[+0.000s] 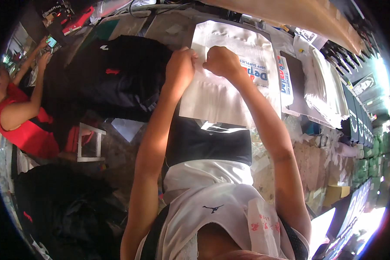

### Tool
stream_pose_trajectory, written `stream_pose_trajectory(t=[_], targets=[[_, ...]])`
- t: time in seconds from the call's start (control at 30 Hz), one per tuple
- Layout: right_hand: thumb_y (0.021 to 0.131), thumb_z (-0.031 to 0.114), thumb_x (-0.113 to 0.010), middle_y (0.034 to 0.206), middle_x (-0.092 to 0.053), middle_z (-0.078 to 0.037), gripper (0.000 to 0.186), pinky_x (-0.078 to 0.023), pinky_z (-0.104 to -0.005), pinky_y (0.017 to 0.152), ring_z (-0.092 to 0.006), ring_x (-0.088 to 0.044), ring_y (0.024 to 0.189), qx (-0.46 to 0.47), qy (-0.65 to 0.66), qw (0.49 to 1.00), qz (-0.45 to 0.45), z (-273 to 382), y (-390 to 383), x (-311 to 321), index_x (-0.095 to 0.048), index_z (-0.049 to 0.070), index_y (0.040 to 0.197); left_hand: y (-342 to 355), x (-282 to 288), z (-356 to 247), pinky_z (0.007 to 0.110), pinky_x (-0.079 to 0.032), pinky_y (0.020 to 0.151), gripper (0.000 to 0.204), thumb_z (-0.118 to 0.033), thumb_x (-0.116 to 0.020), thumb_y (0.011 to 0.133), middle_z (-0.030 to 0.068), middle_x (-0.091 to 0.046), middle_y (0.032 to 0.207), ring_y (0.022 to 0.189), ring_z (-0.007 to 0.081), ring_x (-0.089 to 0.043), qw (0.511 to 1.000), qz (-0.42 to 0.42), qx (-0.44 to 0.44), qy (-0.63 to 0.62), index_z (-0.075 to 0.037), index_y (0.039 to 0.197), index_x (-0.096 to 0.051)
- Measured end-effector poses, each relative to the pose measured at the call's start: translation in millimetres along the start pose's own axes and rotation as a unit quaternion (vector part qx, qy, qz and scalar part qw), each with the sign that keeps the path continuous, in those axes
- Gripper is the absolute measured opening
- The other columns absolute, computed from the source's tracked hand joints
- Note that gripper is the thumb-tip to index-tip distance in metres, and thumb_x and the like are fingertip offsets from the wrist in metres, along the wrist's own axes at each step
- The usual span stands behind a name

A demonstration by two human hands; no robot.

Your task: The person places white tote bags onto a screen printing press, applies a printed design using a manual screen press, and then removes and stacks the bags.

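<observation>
A white cloth bag (223,102) with blue and red printing lies flat in front of me, wrinkled along its far end. At its left edge my left hand (181,67) is closed, fingers curled on the cloth. My right hand (222,61) rests in a fist over the middle of the bag, just left of the print; its fingertips are hidden beneath it. A second printed white piece (284,80) shows partly at the right of the bag. Close to my left hand is a pile of black garments (121,73) with small red and white marks.
Folded white cloth (325,86) hangs over a grey board on the right. A large cardboard box (290,17) juts over the far side. At the far left, a person in red (26,117) holds a phone (51,41). More black cloth (65,208) lies at lower left.
</observation>
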State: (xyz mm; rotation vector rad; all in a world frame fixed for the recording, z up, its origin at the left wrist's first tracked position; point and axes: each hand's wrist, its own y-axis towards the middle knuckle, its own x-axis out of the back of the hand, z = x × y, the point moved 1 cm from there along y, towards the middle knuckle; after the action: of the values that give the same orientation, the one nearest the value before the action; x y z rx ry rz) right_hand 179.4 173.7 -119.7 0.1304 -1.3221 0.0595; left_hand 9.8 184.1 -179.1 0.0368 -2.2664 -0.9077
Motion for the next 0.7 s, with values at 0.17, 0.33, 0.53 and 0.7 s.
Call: stream_pose_trajectory(t=[0.17,0.33,0.53,0.7], targets=[[0.084,0.03,-0.073,0.09,-0.078,-0.021,0.028,-0.06,-0.0488,0.083,-0.0403,-0.077,0.091,-0.042,0.056,0.997,-0.01,-23,-15,6,-0.08,0.004,0.089,-1,4,-7,0.045,-0.058,0.083,0.014,0.003,-0.069,0.092,0.0155,-0.075,0.1,0.096,0.037,-0.074,0.999,0.003,-0.003,0.031,-0.002,0.102,-0.077],[0.084,0.026,-0.076,0.085,-0.077,-0.02,0.025,-0.058,-0.0472,0.078,-0.0358,-0.076,0.084,-0.034,0.066,0.994,-0.083,-75,-55,26,-0.078,0.001,0.091,0,6,-8,0.043,-0.057,0.083,0.015,0.001,-0.071,0.091,0.0136,-0.075,0.101,0.094,0.0341,-0.074,1.0,0.025,0.018,0.007,-0.003,0.104,-0.077],[0.084,0.029,-0.076,0.089,-0.078,-0.019,0.029,-0.057,-0.043,0.08,-0.0329,-0.076,0.086,-0.069,0.12,0.988,-0.074,-145,-101,54,-0.079,0.001,0.094,2,8,-12,0.042,-0.056,0.085,0.015,0.001,-0.071,0.093,0.0131,-0.074,0.1,0.095,0.0326,-0.073,0.998,0.054,0.03,0.008,-0.003,0.106,-0.076],[0.089,0.024,-0.079,0.084,-0.074,-0.016,0.026,-0.055,-0.0396,0.076,-0.0253,-0.071,0.078,-0.081,0.167,0.98,-0.071,-195,-127,66,-0.078,-0.002,0.094,2,7,-9,0.042,-0.056,0.086,0.014,0.002,-0.072,0.094,0.0133,-0.074,0.103,0.096,0.0317,-0.073,0.997,0.065,0.026,0.03,-0.002,0.107,-0.075]])
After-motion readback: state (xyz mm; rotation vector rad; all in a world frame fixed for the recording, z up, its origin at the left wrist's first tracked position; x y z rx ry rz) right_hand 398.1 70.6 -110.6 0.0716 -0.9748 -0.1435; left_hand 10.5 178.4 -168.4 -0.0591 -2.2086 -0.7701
